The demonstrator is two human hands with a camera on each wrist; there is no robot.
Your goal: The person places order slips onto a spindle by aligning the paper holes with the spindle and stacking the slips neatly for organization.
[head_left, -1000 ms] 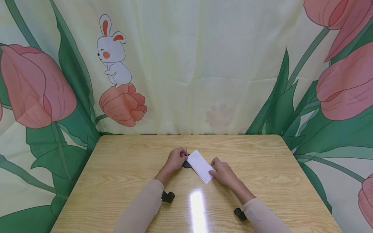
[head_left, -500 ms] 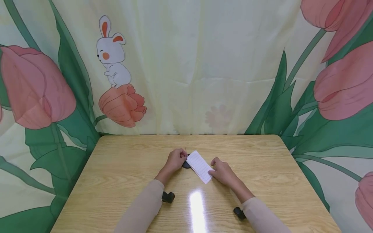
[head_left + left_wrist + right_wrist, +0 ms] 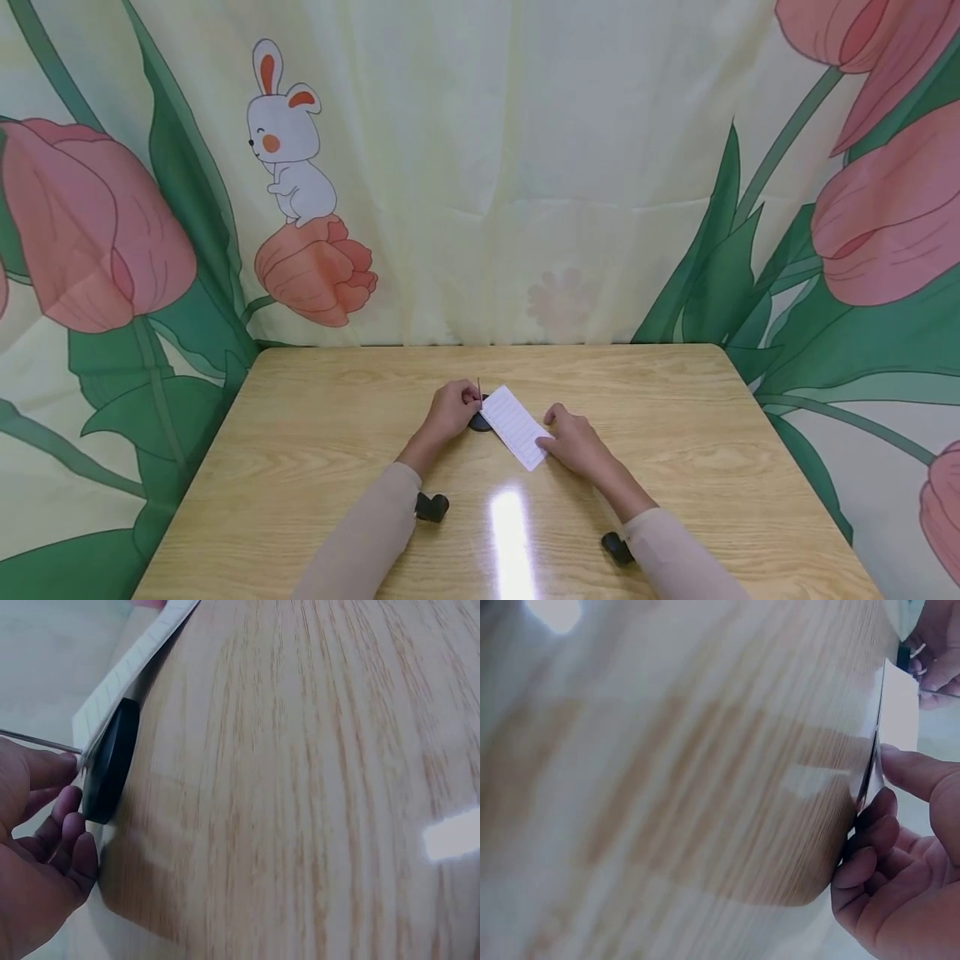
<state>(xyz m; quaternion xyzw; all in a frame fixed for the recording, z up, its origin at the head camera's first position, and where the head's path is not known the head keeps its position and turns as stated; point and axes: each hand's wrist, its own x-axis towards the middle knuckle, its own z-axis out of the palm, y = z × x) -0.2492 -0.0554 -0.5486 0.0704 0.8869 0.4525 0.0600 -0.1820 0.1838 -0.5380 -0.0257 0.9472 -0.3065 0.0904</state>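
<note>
A white slip of paper [image 3: 515, 427] printed with lines slants across the middle of the table in the head view. Its far left corner lies over a round black base [image 3: 112, 761], from which a thin metal rod [image 3: 37, 739] stands up, like a bill spike. My left hand [image 3: 452, 410] pinches the paper's corner right at the foot of the rod, other fingers curled beside the base. At the opposite end, my right hand [image 3: 573, 446] holds the slip's near right edge between thumb and curled fingers, low over the tabletop. The palms face inward.
Both hands work over a light wooden table [image 3: 337, 392] whose far edge meets a curtain [image 3: 450, 167] printed with tulips and a rabbit. Black wrist-camera mounts [image 3: 432, 507] sit under the forearms. Light glares off the near middle of the tabletop.
</note>
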